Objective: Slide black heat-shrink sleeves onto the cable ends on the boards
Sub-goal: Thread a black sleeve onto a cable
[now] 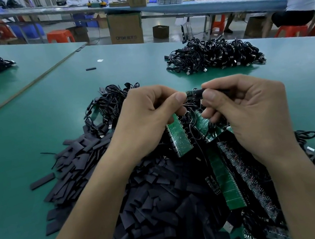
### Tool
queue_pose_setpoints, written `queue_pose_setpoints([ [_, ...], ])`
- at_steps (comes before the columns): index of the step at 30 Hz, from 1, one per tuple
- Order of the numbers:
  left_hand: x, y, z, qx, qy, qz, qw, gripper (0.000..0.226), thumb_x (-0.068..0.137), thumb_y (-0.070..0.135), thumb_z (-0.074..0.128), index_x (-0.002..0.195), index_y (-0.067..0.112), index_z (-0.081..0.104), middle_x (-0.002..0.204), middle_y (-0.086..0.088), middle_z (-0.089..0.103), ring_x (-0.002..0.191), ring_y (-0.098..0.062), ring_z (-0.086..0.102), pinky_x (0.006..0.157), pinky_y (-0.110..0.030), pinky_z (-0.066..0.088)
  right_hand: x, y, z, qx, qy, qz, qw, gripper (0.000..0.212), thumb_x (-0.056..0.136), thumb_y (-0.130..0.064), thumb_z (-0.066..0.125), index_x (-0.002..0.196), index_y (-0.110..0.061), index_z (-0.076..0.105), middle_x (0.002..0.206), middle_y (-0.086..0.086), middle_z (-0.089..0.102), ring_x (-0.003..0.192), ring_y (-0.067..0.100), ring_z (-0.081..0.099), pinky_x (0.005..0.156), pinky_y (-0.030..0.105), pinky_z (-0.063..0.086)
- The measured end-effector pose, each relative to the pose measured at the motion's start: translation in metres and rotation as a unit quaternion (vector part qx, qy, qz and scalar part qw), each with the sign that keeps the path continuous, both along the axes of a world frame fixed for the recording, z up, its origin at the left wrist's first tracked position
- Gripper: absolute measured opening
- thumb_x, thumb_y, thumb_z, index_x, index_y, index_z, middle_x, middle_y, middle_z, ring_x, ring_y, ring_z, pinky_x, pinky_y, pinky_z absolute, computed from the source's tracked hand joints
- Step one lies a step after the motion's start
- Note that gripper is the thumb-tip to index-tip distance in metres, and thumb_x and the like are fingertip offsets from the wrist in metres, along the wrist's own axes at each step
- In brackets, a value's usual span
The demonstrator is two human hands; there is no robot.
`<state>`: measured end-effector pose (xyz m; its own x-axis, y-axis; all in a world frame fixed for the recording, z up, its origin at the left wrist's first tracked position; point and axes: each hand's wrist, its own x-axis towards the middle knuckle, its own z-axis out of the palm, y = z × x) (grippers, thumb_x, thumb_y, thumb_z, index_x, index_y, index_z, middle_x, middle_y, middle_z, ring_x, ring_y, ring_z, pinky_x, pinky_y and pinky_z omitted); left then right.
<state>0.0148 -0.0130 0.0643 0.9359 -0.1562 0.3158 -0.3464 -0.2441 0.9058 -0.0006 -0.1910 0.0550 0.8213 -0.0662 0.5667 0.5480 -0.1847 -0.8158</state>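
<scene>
left grip (146, 120) and right grip (242, 113) pinching, raised close together.

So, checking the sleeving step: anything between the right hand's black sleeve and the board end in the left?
Nothing visible. The right hand pinches the heat-shrink sleeve, its mouth at the green board end pinched by the left hand; cables hang below.

One wide-angle view from the person's head faces forward and down over the flat green surface (26, 141). The left hand (142, 121) and right hand (249, 114) sit close below, mid-frame. A long blue workbench (197, 6) lies far off, along the top.
</scene>
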Motion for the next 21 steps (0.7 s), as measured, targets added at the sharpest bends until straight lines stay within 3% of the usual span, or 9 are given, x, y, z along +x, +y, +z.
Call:
queue_pose_setpoints([
  [5, -0.0016, -0.0002, 0.0023, 0.001, 0.003, -0.002, 1.000, 0.012, 0.094, 0.022, 0.066, 0.084, 0.020, 0.072, 0.074, 0.007, 0.075, 0.053, 0.003, 0.054, 0.052, -0.008, 0.041, -0.0009, 0.0020, 0.0017, 0.013, 0.002, 0.012, 1.000, 0.014, 0.085, -0.012, 0.075, 0.098, -0.017, 0.073, 0.076, -0.001, 0.075, 0.062, 0.015, 0.071, 0.057, 0.019, 0.054],
  [11, -0.0023, -0.0023, 0.0025, 0.025, -0.005, -0.003, 1.000, 0.014, 0.096, 0.025, 0.065, 0.084, 0.022, 0.073, 0.070, 0.009, 0.072, 0.056, 0.000, 0.054, 0.055, -0.012, 0.046, -0.0033, 0.0023, 0.0016, -0.040, -0.017, 0.015, 0.999, 0.022, 0.083, -0.016, 0.077, 0.102, -0.026, 0.072, 0.083, -0.011, 0.076, 0.066, 0.011, 0.072, 0.063, 0.016, 0.055],
  [15, -0.0024, -0.0039, 0.0008, 0.058, 0.020, -0.004, 0.998, 0.021, 0.097, 0.030, 0.062, 0.086, 0.018, 0.075, 0.072, 0.008, 0.074, 0.056, 0.000, 0.058, 0.057, -0.012, 0.045, -0.0029, 0.0042, -0.0002, -0.066, -0.027, -0.001, 0.997, 0.020, 0.086, -0.021, 0.074, 0.103, -0.030, 0.067, 0.084, -0.007, 0.076, 0.068, 0.013, 0.073, 0.064, 0.020, 0.056],
  [21, -0.0024, -0.0025, 0.0015, 0.017, 0.036, -0.012, 0.999, 0.016, 0.094, 0.024, 0.067, 0.085, 0.013, 0.075, 0.071, 0.004, 0.074, 0.055, -0.001, 0.058, 0.058, -0.014, 0.049, -0.0006, 0.0028, -0.0015, -0.072, -0.027, -0.003, 0.997, 0.015, 0.089, -0.016, 0.072, 0.097, -0.028, 0.067, 0.084, -0.006, 0.076, 0.068, 0.013, 0.074, 0.064, 0.022, 0.058],
])
